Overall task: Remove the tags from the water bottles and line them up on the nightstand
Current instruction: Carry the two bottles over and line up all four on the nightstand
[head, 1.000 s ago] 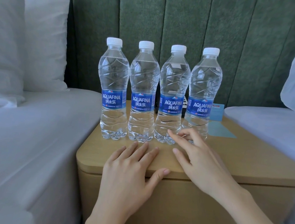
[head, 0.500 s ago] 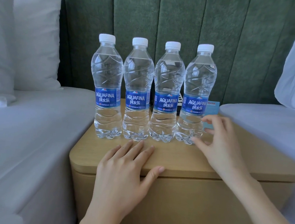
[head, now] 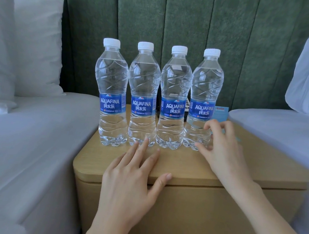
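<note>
Several clear Aquafina water bottles with white caps and blue labels stand upright in a close row on the wooden nightstand (head: 258,163). The leftmost bottle (head: 113,87) is at the left edge, and the rightmost bottle (head: 206,91) is near a blue card. No tags show on the necks. My left hand (head: 131,180) lies flat on the front of the top, fingers spread, fingertips almost at the second bottle's (head: 143,89) base. My right hand (head: 223,151) curls around the base of the rightmost bottle, thumb in front and index finger on its right side.
A blue card (head: 221,113) lies behind the right bottle, and a dark object (head: 187,108) shows between the bottles. White beds flank the nightstand at left (head: 27,133) and right (head: 279,131), each with a pillow. A green padded headboard (head: 186,26) rises behind.
My right hand went from the front of the third bottle to the rightmost bottle's base and closed its fingers on it. My left hand's fingers slid a little toward the bottles.
</note>
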The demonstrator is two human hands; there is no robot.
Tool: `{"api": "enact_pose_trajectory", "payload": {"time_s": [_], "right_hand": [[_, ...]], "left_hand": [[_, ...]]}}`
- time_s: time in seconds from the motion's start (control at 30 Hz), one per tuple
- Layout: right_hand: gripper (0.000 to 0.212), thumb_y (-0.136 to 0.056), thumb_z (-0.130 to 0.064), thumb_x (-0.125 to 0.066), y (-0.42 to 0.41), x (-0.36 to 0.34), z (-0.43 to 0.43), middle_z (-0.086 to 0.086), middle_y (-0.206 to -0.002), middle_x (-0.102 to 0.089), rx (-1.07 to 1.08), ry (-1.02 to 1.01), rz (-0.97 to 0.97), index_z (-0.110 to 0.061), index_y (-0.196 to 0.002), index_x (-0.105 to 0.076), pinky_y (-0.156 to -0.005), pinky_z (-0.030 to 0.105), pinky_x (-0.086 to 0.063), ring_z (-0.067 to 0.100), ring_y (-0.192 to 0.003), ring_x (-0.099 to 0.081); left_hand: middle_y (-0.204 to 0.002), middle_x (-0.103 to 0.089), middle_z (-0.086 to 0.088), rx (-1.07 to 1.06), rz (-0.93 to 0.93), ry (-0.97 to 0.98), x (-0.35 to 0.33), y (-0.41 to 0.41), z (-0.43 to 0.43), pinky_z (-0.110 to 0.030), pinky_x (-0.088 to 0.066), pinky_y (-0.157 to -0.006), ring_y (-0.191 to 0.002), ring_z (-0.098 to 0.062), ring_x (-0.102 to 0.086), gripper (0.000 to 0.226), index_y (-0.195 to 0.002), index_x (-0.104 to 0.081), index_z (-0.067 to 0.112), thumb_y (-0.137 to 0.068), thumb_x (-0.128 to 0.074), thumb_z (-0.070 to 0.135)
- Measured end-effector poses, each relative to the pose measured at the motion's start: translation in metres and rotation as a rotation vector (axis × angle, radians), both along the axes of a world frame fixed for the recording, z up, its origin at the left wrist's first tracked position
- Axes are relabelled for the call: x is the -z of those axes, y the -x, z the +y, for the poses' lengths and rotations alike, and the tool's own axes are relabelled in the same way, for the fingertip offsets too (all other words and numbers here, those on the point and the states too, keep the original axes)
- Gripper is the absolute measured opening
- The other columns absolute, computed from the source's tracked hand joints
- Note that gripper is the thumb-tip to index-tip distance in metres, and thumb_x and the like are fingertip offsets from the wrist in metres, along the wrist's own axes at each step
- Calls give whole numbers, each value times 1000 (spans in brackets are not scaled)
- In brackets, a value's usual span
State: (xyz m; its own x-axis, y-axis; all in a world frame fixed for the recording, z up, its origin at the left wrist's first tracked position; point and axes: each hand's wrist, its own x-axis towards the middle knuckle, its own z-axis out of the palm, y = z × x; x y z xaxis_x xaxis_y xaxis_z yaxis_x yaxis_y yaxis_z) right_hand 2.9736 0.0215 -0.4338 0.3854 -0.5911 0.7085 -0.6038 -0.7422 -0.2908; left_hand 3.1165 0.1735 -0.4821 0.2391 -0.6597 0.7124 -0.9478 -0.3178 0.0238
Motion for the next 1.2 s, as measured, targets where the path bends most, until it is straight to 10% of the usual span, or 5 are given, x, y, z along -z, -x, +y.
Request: {"api": "enact_pose_trajectory", "payload": {"time_s": [0.53,0.77,1.2], "right_hand": [[32,-80,-30,-70,2,6,1,0,-104,-46,19,64,-9,-22,-107,-55,-49,28,-38,19,-59,-60],[25,-77,-22,-73,3,10,15,-2,-98,-54,-36,194,-51,-19,-100,-62,-45,27,-42,21,-68,-61],[42,-89,-34,-49,-39,16,35,-10,-132,-48,-376,245,204,-21,-128,-55,-92,19,-35,4,-122,-39]], "left_hand": [[-135,-53,3,-31,113,-102,-12,6,1,-22,-52,-75,-95,-6,-66,71,-108,-71,21,-89,-20,67],[-144,-42,4,-28,84,-56,-5,-1,12,-28,-36,-105,-128,-12,-46,74,-127,-60,18,-93,-16,67],[-145,-40,-9,-209,172,-6,-3,-20,11,-42,-34,-104,-135,-19,-38,88,-130,-54,6,-91,-9,70]]}}
